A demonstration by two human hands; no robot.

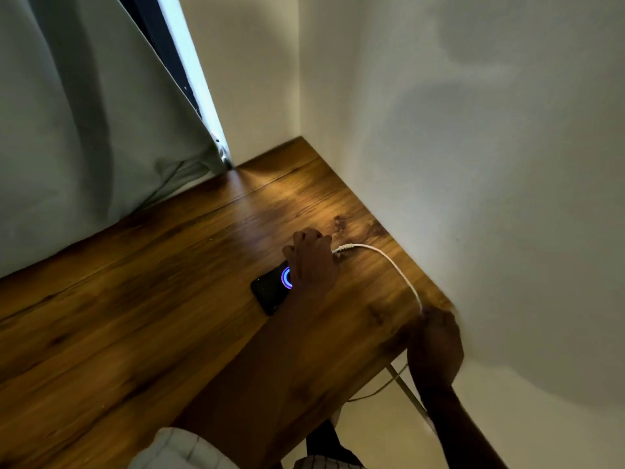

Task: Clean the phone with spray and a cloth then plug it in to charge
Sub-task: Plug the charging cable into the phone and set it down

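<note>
Our left hand point(313, 257) flat on the black phone point(270, 292) on the wooden surface point(135, 316), grip spread, blue ring glowing on screen, no readable writing, white cable point(389, 262) plugged in, right hand point(434, 343) pinching cable at the surface edge

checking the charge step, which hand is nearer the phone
Left. The left hand rests on the far end of the phone, by the cable plug. The right hand is off at the table edge, on the cable.

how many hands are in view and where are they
2. The left hand rests on the phone at the cable plug; the right hand grips the cable at the desk edge.
</note>
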